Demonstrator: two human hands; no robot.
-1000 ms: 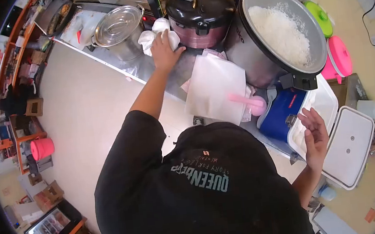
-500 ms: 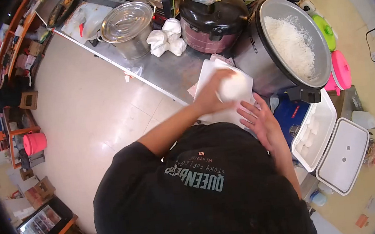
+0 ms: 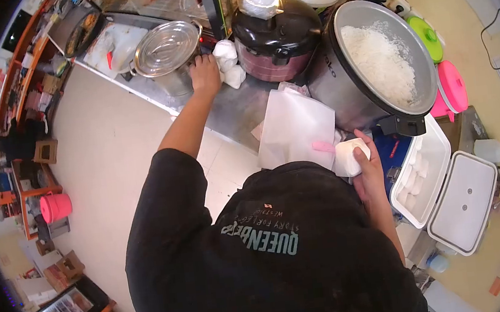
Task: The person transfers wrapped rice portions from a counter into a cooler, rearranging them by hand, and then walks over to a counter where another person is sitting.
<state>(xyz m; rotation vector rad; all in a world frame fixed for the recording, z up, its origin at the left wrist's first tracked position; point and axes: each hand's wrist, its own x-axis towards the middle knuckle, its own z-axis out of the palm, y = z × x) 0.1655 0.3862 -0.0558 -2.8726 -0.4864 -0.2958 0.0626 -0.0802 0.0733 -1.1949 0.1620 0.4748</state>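
My left hand [image 3: 205, 74] reaches out beside the lidded steel pot [image 3: 167, 50], fingers curled down over a white wrapped bundle that it mostly hides. Two more white bundles [image 3: 234, 76] sit just right of those fingers. Close to my body, my right hand [image 3: 370, 166] grips another white bundle [image 3: 352, 156], squarish with smooth sides. A pink strip [image 3: 323, 146] lies at its left edge, over a stack of white paper sheets [image 3: 297, 128] on the counter.
A large open rice cooker [image 3: 382, 69] full of white rice stands ahead right, a closed dark cooker [image 3: 277, 34] beside it. An open white cooler box [image 3: 415, 190] holds several white packets, its lid [image 3: 463, 203] alongside. The steel counter's edge [image 3: 162, 106] runs left above a tiled floor.
My left hand has left the white bundle over the paper and swung far left to the bundles by the pot. My right hand has closed around the bundle near the paper's right edge.
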